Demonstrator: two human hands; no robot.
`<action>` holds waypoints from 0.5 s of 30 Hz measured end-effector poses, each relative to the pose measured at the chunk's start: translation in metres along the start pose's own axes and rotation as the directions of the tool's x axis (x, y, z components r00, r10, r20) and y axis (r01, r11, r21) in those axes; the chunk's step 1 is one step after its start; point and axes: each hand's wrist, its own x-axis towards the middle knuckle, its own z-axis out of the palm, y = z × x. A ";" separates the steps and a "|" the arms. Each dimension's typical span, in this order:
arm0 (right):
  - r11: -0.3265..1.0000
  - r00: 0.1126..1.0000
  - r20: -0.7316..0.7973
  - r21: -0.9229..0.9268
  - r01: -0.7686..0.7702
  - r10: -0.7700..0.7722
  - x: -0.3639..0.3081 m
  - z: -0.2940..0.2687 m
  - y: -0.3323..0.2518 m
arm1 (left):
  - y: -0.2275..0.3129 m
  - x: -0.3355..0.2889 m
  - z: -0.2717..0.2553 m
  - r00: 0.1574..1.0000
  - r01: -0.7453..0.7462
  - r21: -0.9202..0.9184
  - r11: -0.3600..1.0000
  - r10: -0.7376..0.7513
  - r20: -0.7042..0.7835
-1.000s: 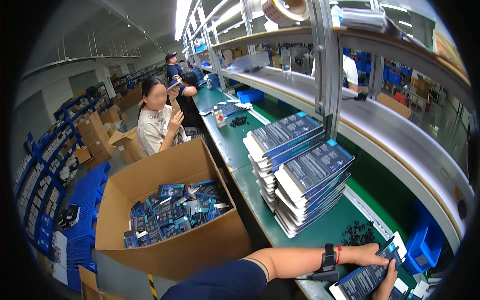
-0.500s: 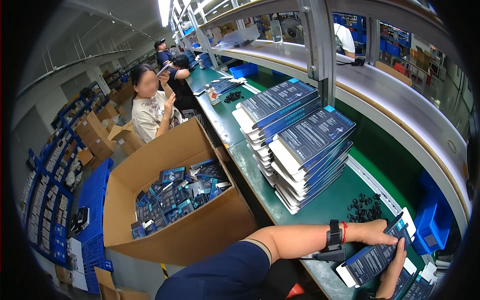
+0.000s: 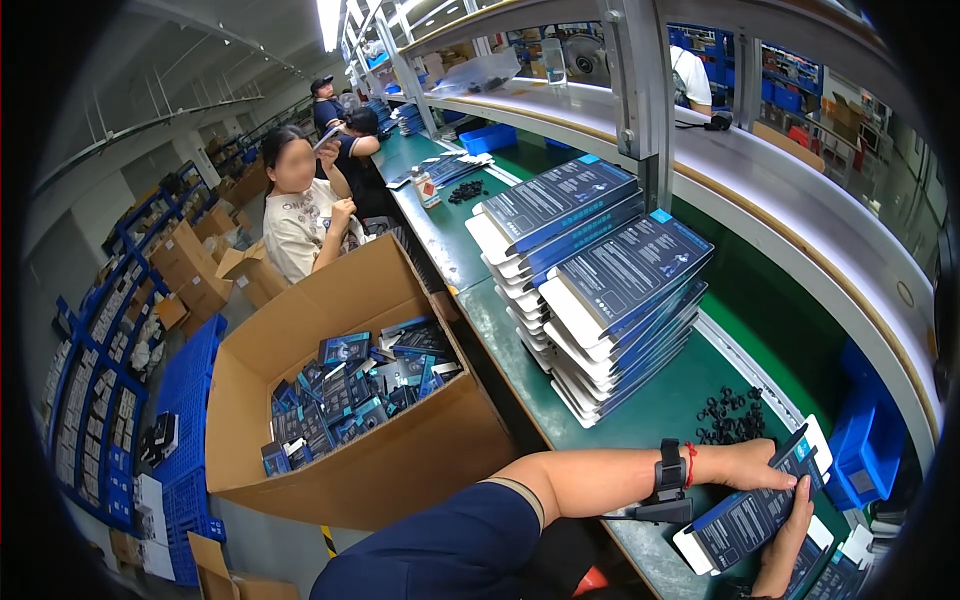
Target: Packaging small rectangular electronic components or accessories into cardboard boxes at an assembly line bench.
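Note:
Between my hands at the lower right is a dark blue printed carton [image 3: 738, 527], tilted over the bench, with white end flaps standing out. My left hand [image 3: 752, 464] grips its upper end, thumb lying across the printed face. Along the right side, my right hand [image 3: 791, 530] holds the same carton with its thumb near the left one. A pile of small black parts [image 3: 730, 414] lies just beyond my left wrist. More dark cartons [image 3: 845, 575] with white flaps lie beside my right hand, partly cut off by the picture's rim.
Tall stacks of flat cartons [image 3: 625, 275] stand on the green bench [image 3: 600, 432]. A large cardboard box [image 3: 370, 487] full of small dark boxes is left of it. A blue bin [image 3: 865, 440] sits at right, below the shelf [image 3: 780, 215]. A seated person [image 3: 300, 225] holds a phone.
The seated person's lower hand has come down and closed somewhat. My hands and the carton have hardly moved.

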 end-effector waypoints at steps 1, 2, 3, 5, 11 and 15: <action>1.000 1.000 -0.003 -0.003 -0.001 0.001 0.001 0.000 0.000 | 0.000 0.000 0.000 1.000 -0.006 -0.001 1.000 0.006 0.000; 1.000 1.000 -0.007 -0.006 -0.002 0.002 0.001 0.000 0.000 | 0.000 0.001 -0.001 1.000 -0.006 -0.001 1.000 0.006 0.000; 1.000 1.000 -0.008 -0.006 -0.002 0.002 0.001 0.000 0.000 | -0.001 0.001 -0.001 1.000 -0.001 -0.003 1.000 0.001 0.001; 1.000 1.000 0.009 -0.010 -0.002 0.002 0.002 0.000 -0.001 | 0.000 0.001 -0.001 1.000 0.003 -0.005 1.000 -0.003 0.003; 1.000 1.000 0.012 0.004 0.012 -0.012 0.004 -0.002 0.002 | 0.001 0.001 -0.001 1.000 0.023 0.007 1.000 -0.023 0.004; 1.000 1.000 0.008 0.005 0.002 -0.002 0.002 0.000 0.000 | 0.000 0.001 -0.001 1.000 0.018 -0.024 1.000 -0.018 0.006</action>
